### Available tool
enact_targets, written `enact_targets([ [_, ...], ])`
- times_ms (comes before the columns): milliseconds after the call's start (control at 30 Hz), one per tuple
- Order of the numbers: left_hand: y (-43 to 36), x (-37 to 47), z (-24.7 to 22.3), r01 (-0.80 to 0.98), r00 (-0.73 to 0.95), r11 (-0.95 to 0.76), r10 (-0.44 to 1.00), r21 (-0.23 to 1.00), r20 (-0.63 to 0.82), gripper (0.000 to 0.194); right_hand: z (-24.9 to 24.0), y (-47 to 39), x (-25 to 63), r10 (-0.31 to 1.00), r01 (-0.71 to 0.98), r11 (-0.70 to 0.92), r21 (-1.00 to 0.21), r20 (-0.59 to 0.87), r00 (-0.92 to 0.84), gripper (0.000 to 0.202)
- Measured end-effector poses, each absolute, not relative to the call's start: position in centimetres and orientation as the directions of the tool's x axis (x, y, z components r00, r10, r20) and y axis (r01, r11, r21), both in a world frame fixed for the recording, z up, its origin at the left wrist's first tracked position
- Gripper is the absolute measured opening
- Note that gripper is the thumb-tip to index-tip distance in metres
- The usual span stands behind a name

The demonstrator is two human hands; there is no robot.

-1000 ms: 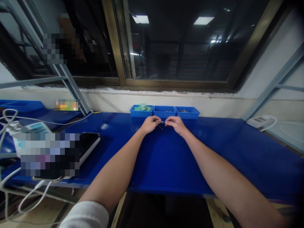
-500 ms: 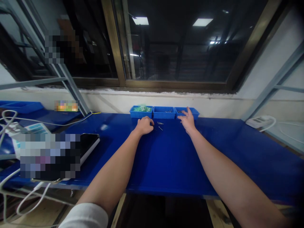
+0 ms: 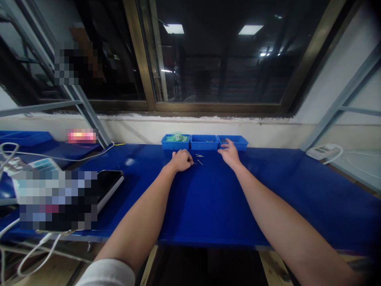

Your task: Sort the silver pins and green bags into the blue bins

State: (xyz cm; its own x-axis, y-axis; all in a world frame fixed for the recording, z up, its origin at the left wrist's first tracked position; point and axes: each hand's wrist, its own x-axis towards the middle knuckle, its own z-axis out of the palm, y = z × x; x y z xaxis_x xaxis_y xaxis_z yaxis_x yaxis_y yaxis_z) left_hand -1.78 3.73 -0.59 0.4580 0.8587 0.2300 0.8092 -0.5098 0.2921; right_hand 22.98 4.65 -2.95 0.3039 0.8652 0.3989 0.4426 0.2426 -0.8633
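My left hand point(image 3: 182, 160) rests low over the blue table with its fingers curled together. A thin screw point(image 3: 195, 163) pokes out at its fingertips. Just right of it, several loose screws point(image 3: 200, 155) lie on the tabletop. My right hand point(image 3: 230, 155) is in front of the right blue bin point(image 3: 242, 145), fingers apart, with nothing visible in them. That bin holds small dark metal parts, partly hidden by the hand. The middle blue bin point(image 3: 205, 146) has a few screws inside. In the left blue bin point(image 3: 175, 146) is a heap of green-and-white small pieces point(image 3: 177, 137).
The blue table point(image 3: 208, 206) runs up to a wall below a window. At left lies a dark phone-like device point(image 3: 110, 183) with white cables point(image 3: 40, 246). A white power strip point(image 3: 323, 151) sits far right, by a grey metal frame point(image 3: 333, 105).
My right hand has drawn back from the right bin, moving slightly left and toward me. My left hand stays nearly in place, and the thin screw at its fingertips now shows more clearly.
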Motion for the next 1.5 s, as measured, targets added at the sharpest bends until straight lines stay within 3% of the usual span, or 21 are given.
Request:
enact_targets([
  [200,3.6,-1.4,-0.6,0.798,0.452,-0.532,0.839,0.282,0.304,0.013,-2.1,3.2,21.8,0.856,0.548,0.297,-0.782,0.472,0.21,0.048],
  [333,3.3,-0.9,-0.3,0.723,0.524,-0.622,0.778,0.302,0.347,0.013,-1.2,1.8,20.5,0.855,0.603,0.399,-0.691,0.517,0.026,0.024],
  [500,2.8,-0.3,0.1,0.637,0.577,-0.686,0.727,0.351,0.373,0.015,-0.5,0.7,19.2,0.856,0.593,0.501,-0.63,0.463,-0.231,0.02],
  [633,2.5,0.0,0.3,0.613,0.581,-0.704,0.71,0.359,0.398,0.014,-0.4,0.5,18.7,0.842,0.616,0.535,-0.579,0.425,-0.332,0.017],
  [833,2.7,0.1,0.0,0.575,0.555,-0.711,0.702,0.404,0.446,0.013,-0.2,0.7,18.6,0.811,0.665,0.559,-0.496,0.492,-0.316,0.014],
  [1200,2.7,0.0,0.1,0.569,0.541,-0.727,0.683,0.384,0.491,0.014,-0.6,0.9,18.5,0.852,0.473,0.514,-0.715,0.489,-0.187,0.02],
  [1500,2.3,0.4,0.0,0.572,0.556,-0.727,0.684,0.379,0.473,0.015,-0.2,0.6,18.6,0.858,0.473,0.504,-0.723,0.482,-0.179,0.012],
])
